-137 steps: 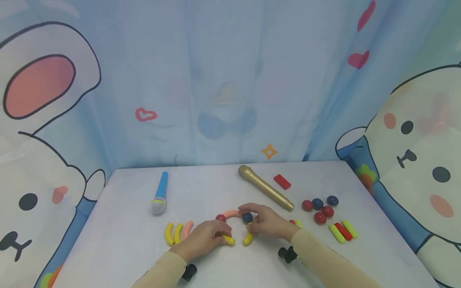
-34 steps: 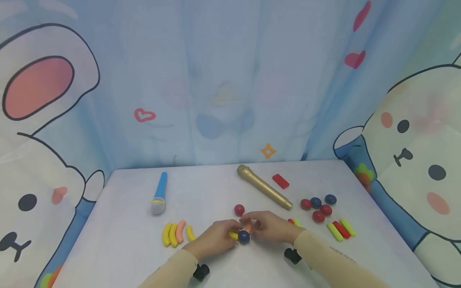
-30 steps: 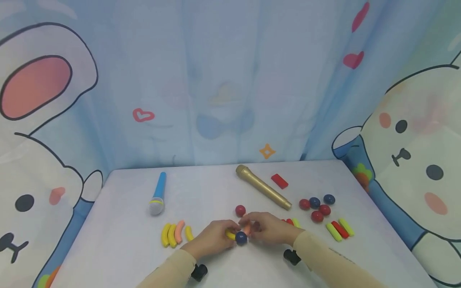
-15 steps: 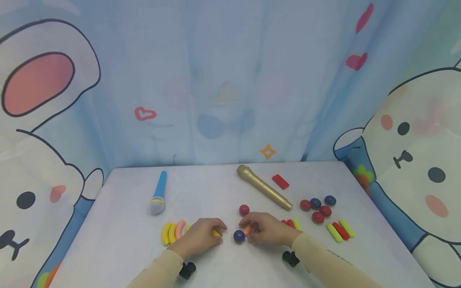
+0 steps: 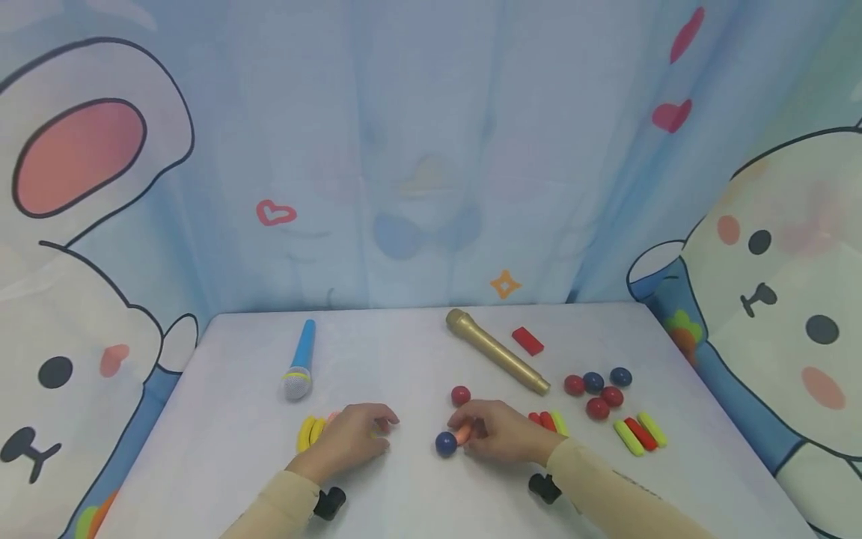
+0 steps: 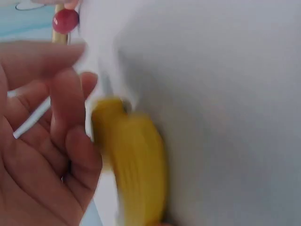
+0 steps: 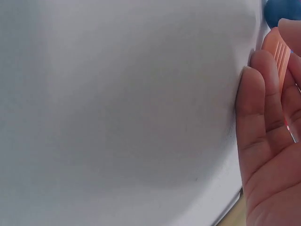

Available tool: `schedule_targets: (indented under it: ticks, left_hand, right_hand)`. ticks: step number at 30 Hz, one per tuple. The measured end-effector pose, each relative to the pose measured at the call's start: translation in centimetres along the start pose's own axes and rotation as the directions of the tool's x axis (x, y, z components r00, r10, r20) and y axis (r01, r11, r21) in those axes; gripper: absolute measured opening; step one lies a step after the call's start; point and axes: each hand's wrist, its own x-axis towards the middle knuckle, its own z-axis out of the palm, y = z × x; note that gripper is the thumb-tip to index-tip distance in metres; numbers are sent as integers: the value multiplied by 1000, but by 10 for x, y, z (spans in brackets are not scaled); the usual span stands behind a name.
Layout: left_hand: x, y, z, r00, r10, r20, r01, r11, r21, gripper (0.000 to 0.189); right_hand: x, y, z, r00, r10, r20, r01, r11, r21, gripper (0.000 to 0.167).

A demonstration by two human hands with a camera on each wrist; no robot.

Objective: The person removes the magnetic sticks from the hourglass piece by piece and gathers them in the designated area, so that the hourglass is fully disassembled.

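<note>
My right hand [image 5: 501, 433] pinches a pink curved stick [image 5: 464, 433] between thumb and fingers. A dark blue ball [image 5: 446, 444] sits at the stick's left end. In the right wrist view the ridged pink stick [image 7: 278, 49] shows behind the fingertips, with the blue ball [image 7: 282, 12] above it. My left hand [image 5: 346, 438] hovers at left centre, fingers loosely bent and holding nothing. Yellow curved sticks [image 6: 138, 167] lie right beside its fingers in the left wrist view, blurred. From the head, that hand partly covers the row of yellow sticks [image 5: 306, 433] and a pink one.
A red ball [image 5: 461, 395] lies just beyond my right hand. Farther back are a gold microphone [image 5: 498, 352], a red block [image 5: 527, 340] and a blue toy microphone [image 5: 300, 359]. Red and blue balls [image 5: 598, 408] and short green and red sticks [image 5: 641, 434] lie at right.
My left hand drew away leftward from the blue ball with a yellow curved stick and has let it go near the yellow row. My right hand still pinches the pink stick, nearly unmoved.
</note>
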Motion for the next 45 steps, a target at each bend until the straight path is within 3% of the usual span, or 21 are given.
schedule_targets:
  ticks: [4,11,18,21,25,29,34,38,45]
  left_hand:
    - [6,11,4,999,23,29,-22,999,-26,31]
    - [9,19,6,1000,-8,24,9,1000,-27,30]
    - [16,26,21,999,36,31,-33,995,-94,40]
    - [21,30,29,997,72,37,-68,993,-92,40]
    - [24,35,37,994,100,42,-99,995,-32,35]
    - [23,35,37,993,111,38,-110,994,-14,33]
    - [22,31,36,993,109,46,-105,990,-90,42]
    - [23,32,38,989,134,59,-125,983,-133,41]
    - [24,33,44,989,150,18,-149,988,-52,31]
  right_hand:
    - [1,-4,1,1000,28,6,-28,1000,2,35]
    - [1,-7,4,1000,22,11,-22,1000,4,36]
    - [-1,-8,2,999,-31,34,25,988,154,40]
    - [-1,-8,-3,998,-42,-40,47,991,126,46]
    - [0,-3,-12,988,-51,-145,49,999,-21,52]
    - [1,2,-14,994,-69,-79,60,992,-111,47]
    - [-1,5,-9,997,-65,-32,60,988,-140,41]
    - [-1,4,-3,998,-47,-38,43,993,-107,37]
    - [-1,1,3,999,38,-17,-38,999,24,32]
